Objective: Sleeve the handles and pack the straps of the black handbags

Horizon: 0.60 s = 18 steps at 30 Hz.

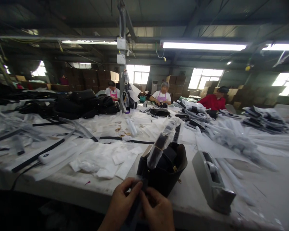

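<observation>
At the front edge of the table, my left hand (122, 200) pinches a dark strap (134, 210) that looks wrapped in thin clear film. My right hand (157, 207) has its fingers closed on the same strap, close beside the left. The strap hangs down between them, its lower end out of view. Just beyond my hands stands a black handbag (156, 181), upright with its top open. Its raised handle (156, 150) is covered in clear plastic. A grey tape dispenser (213, 186) sits to the right of the bag.
White wrapping sheets (98, 160) and black strips (39, 154) lie to the left. Black bags (79, 104) are heaped farther back. Rolled white film (240, 141) and stacked wrapped goods (265, 118) are at right. Several people work across the table (183, 200), near a post (122, 83).
</observation>
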{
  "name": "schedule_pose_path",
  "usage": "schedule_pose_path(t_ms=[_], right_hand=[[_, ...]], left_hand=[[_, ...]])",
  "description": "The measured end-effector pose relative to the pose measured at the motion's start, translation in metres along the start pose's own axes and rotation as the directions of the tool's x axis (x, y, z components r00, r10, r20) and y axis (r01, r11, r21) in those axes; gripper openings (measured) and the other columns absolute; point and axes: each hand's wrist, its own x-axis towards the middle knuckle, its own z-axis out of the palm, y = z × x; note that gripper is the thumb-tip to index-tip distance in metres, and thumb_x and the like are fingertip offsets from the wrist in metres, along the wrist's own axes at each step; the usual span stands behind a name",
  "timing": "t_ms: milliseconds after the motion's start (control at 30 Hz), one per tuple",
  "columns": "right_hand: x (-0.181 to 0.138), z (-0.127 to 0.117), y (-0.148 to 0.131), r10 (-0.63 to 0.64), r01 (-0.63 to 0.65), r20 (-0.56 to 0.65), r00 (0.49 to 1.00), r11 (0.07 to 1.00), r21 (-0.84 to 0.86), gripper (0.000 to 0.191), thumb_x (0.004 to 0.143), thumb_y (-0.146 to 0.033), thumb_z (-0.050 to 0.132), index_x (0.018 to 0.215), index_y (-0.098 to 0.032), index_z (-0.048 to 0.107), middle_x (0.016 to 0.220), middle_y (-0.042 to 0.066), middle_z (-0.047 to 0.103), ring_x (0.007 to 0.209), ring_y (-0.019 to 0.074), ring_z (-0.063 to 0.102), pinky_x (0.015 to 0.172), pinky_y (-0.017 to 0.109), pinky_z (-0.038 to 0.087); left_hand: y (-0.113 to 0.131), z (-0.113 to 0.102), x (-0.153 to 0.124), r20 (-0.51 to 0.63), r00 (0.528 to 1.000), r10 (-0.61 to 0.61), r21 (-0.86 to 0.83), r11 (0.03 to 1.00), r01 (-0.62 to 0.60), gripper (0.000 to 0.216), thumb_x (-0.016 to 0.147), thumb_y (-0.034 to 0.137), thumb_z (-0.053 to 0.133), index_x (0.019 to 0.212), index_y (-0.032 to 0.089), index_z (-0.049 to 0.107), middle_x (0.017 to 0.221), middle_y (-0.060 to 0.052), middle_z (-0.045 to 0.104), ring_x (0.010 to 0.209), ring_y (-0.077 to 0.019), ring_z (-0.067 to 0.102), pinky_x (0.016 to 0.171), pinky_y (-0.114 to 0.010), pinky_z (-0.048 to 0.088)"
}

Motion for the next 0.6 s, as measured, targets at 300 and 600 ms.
schedule_pose_path(t_ms=[300,600], right_hand=[[0.006,-0.006,-0.004,-0.027,0.027,-0.024,0.999,0.999,0.016,0.052,0.078,-0.066,0.060,0.080,-0.017,0.078,0.041,0.002,0.061,0.038,0.0183,0.061,0.040,0.022,0.045],[0.033,-0.009,-0.014,-0.049,0.050,0.067,0.997,0.999,-0.006,0.053,0.080,-0.068,0.056,0.072,-0.020,0.078,0.039,0.002,0.061,0.038,0.0175,0.059,0.042,0.022,0.044]], left_hand=[[0.016,0.003,0.014,-0.023,0.999,-0.035,0.001,0.999,0.035,0.035,0.076,0.050,0.070,0.079,0.016,0.074,0.070,-0.002,0.069,0.068,-0.0186,0.062,0.060,-0.022,0.047],[0.040,0.011,0.021,-0.164,0.986,-0.041,0.077,0.996,0.054,0.037,0.078,0.053,0.068,0.084,0.016,0.072,0.077,-0.004,0.072,0.076,-0.0207,0.064,0.067,-0.024,0.050]])
